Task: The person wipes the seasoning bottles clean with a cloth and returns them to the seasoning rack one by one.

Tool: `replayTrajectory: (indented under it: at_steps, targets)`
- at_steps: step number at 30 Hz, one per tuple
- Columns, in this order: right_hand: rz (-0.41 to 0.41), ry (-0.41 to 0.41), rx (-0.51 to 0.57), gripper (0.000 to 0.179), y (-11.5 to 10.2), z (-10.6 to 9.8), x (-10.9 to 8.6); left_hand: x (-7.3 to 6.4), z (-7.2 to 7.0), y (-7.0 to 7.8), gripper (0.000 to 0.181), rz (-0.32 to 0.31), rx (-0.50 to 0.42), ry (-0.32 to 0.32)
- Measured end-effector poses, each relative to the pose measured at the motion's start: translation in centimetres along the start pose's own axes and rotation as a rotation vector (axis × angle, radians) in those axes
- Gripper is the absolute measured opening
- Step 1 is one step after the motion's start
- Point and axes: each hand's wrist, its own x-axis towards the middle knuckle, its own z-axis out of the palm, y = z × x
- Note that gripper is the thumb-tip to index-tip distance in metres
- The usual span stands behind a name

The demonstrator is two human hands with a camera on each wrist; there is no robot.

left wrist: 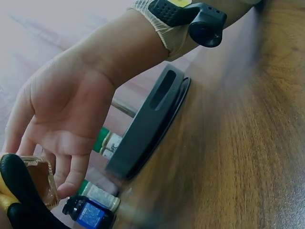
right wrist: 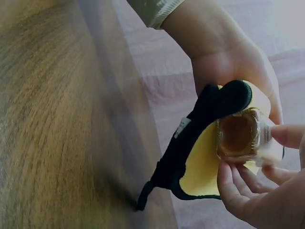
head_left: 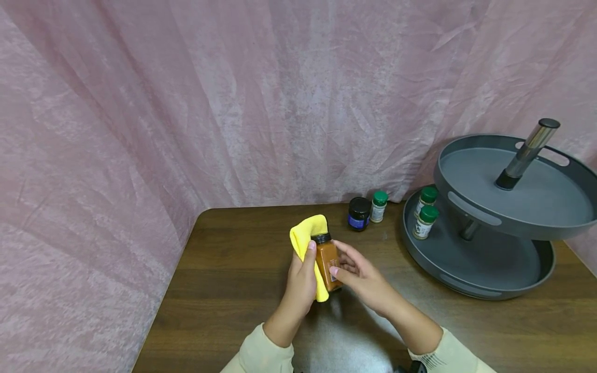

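Observation:
An amber-brown spice bottle [head_left: 327, 261] with a black cap is tilted over the table, held in both hands. My left hand [head_left: 300, 282] grips a yellow cloth [head_left: 308, 230] around its left side, thumb near the cap. My right hand [head_left: 361, 274] pinches the lower part of the bottle between thumb and fingers. In the right wrist view the bottle's base [right wrist: 238, 136] faces the camera, and the dark-edged cloth [right wrist: 202, 167] hangs beside it. The left wrist view shows the right palm [left wrist: 71, 109] near the bottle's base [left wrist: 42, 181].
At the table's back edge stand a dark jar [head_left: 359, 213] with a blue label and a green-capped jar [head_left: 379, 207]. On the right, a grey two-tier stand [head_left: 485, 274] carries two green-capped jars [head_left: 425, 223] on its lower tier. A pink curtain [head_left: 298, 103] hangs behind.

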Motion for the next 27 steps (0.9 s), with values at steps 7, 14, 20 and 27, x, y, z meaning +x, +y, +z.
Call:
replayTrajectory:
  at_steps: [7,14,20,27]
  targets:
    - [-0.017,0.091,-0.049,0.061,0.0,0.0,0.2,-0.2,0.4,0.1,0.051,0.01,0.045,-0.052]
    - [0.018,0.171,-0.012,0.064,0.2,-0.3,0.6,-0.5,0.8,0.1,0.044,0.059,0.088,-0.144]
    - [0.043,0.247,0.104,0.063,0.5,-0.7,0.9,-0.4,1.0,-0.4,0.048,0.107,0.14,-0.231]
    - [0.032,0.278,0.147,0.061,0.6,-0.9,1.0,-0.8,1.4,-0.4,0.066,0.103,0.177,-0.241]
